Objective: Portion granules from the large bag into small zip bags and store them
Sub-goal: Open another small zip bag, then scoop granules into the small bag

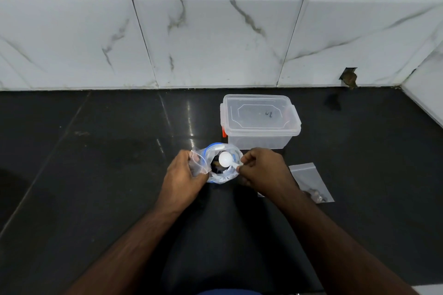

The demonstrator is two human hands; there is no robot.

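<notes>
Nearest, the left hand (183, 176) gripped a small clear zip bag (197, 163) in curled fingers, while the right hand (260, 167) pinched a white plastic scoop (226, 159) over the open large blue-rimmed bag (221, 176) between them. Right of the right fingers lay a filled small zip bag (311, 182); beyond stood a lidded clear plastic box (260, 121).

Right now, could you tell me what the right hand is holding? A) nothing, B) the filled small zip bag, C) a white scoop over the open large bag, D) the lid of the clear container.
C: the right hand pinches the handle of the white scoop, whose bowl sits over the open large bag.
</notes>
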